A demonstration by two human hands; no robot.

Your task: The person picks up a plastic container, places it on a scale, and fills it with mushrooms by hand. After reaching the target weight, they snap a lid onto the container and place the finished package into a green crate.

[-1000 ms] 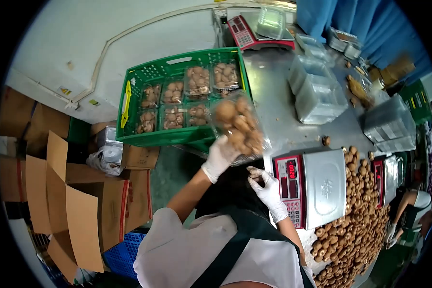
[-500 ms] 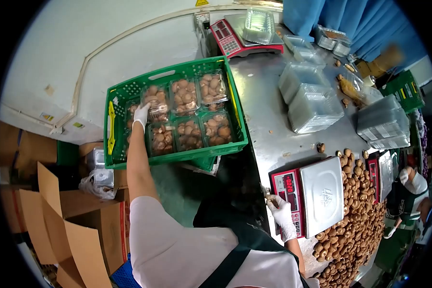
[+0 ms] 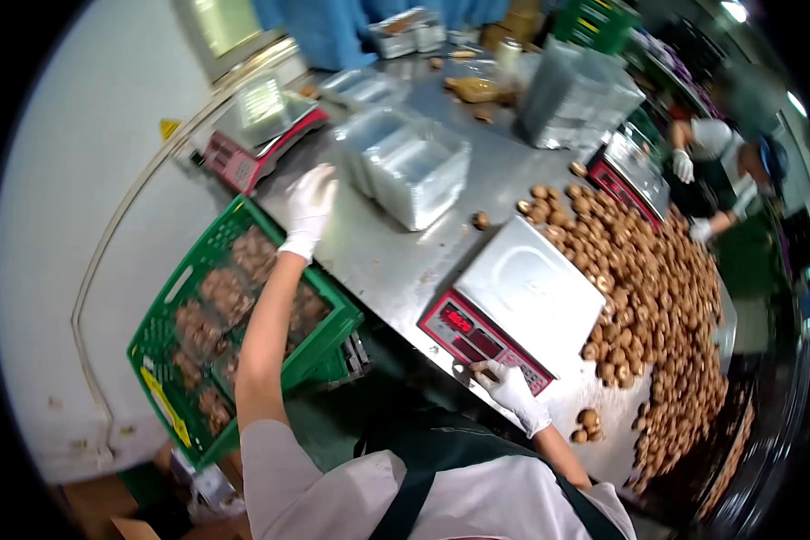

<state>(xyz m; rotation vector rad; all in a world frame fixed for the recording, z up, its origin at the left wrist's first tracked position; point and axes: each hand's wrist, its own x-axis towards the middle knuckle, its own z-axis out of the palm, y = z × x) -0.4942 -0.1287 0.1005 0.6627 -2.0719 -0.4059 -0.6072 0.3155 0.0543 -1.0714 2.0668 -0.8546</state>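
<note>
Up comes my left hand (image 3: 310,202), out of the green crate (image 3: 166,378) where it was a moment ago. It now hangs over the steel table (image 3: 378,261) in the upper left of the frame, glove open, fingers loose, nothing in it. The stack of clear trays (image 3: 409,166) sits just to its right, near but not touching. The crate, with its mushroom packs (image 3: 229,292), lies under my forearm at lower left.

My right hand (image 3: 513,389) is low in the centre, as before, fingertips on the front edge of the scale (image 3: 517,288) by the red keypad. The fingers are curled, and I can't tell if they pinch anything. Loose mushrooms (image 3: 666,270) are heaped right of the scale. A second scale (image 3: 261,126) stands at upper left, and a co-worker (image 3: 729,166) is at upper right.
</note>
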